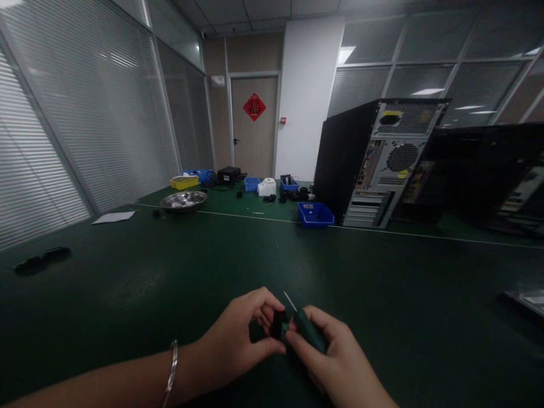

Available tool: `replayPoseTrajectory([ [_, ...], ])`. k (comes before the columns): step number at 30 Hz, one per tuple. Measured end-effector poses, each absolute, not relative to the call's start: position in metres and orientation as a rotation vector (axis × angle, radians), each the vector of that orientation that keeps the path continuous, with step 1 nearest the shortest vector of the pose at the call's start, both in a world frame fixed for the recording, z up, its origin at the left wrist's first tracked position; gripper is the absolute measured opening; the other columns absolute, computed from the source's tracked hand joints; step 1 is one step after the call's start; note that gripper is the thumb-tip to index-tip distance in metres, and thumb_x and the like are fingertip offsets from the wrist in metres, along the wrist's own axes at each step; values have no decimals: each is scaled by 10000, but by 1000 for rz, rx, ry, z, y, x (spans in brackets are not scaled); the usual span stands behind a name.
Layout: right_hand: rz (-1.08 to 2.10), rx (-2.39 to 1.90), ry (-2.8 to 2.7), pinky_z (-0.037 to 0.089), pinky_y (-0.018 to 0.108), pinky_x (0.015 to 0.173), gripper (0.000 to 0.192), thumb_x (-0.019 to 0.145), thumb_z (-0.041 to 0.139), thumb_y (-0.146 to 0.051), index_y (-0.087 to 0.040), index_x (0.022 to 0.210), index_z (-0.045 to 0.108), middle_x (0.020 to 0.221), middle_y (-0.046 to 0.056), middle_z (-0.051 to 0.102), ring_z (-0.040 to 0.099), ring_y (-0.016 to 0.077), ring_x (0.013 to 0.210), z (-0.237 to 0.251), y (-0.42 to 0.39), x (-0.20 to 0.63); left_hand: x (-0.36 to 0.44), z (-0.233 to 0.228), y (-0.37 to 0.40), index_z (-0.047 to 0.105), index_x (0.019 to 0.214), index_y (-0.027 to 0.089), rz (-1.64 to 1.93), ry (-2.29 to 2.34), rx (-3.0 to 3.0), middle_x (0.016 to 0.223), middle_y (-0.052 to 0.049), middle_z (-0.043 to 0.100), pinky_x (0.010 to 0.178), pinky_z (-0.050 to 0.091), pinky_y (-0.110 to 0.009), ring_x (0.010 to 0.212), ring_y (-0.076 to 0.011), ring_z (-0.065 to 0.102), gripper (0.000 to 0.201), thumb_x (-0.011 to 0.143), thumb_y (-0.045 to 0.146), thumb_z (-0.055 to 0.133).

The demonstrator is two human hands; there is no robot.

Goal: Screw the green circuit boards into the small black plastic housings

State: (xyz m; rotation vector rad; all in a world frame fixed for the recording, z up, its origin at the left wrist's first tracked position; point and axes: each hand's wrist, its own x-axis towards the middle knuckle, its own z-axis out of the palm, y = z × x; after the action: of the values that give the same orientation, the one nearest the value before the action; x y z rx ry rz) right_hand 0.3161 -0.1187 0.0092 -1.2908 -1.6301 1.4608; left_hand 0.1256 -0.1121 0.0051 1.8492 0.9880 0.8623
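Low in the middle of the head view, my left hand (242, 328) is closed around a small black part (278, 324), pinched between thumb and fingers. A bit of green (284, 328), perhaps a circuit board, shows at its right side. My right hand (335, 351) grips a screwdriver with a dark green handle (310, 331); its thin metal shaft points up and to the left. The right thumb and a fingertip also touch the green bit. Fingers cover much of the small part, so its exact kind is unclear.
On the green table (238, 255) stands a blue bin (315, 215), beside a black computer tower (344, 164). A steel bowl (183, 201), a yellow tray (184, 182) and white paper (114, 217) lie back left. Black items (42, 260) lie far left; a flat device (527, 300) sits right.
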Motion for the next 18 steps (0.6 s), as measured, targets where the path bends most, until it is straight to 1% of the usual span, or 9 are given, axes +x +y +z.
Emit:
replayPoseTrajectory([
  [3,1438,-1293,-1661,302,206,371,206,816,611,-379,-173,831,603,622,-44,514,417,97,426,10,-119,317,126,2,-112,549,1058,174,863,965,1854,977,-46,659,791,522,-333,867,-176,625,400,725,169,771],
  [5,1379,-1276,-1696,342,217,410,180,824,595,-349,-169,826,612,652,-26,543,466,118,477,12,-118,316,126,0,-113,553,1059,181,869,958,1860,977,-45,651,793,522,-336,867,-177,624,398,727,180,772],
  [8,1301,-1214,-1737,437,252,586,130,810,598,-289,-162,809,625,746,15,605,569,178,671,13,-117,316,126,-2,-113,555,1060,183,877,943,1872,972,-46,640,793,520,-337,862,-178,622,390,731,172,765],
  [10,1293,-1188,-1742,447,279,676,105,806,592,-259,-159,796,624,778,30,624,583,203,753,14,-117,316,126,-3,-113,553,1061,184,873,937,1881,973,-49,635,790,519,-337,863,-180,620,388,733,163,759],
  [14,1298,-1146,-1730,443,286,691,65,796,582,-224,-162,795,598,783,29,619,575,205,761,11,-117,316,126,-1,-114,540,1093,197,858,913,1922,1002,-52,616,801,519,-333,875,-180,612,403,747,174,747],
  [18,1289,-1118,-1720,431,271,663,41,771,587,-195,-179,770,550,731,-3,556,548,191,733,8,-117,318,126,1,-116,531,1110,206,868,884,1948,1020,-58,603,818,521,-332,892,-177,607,314,823,187,658],
])
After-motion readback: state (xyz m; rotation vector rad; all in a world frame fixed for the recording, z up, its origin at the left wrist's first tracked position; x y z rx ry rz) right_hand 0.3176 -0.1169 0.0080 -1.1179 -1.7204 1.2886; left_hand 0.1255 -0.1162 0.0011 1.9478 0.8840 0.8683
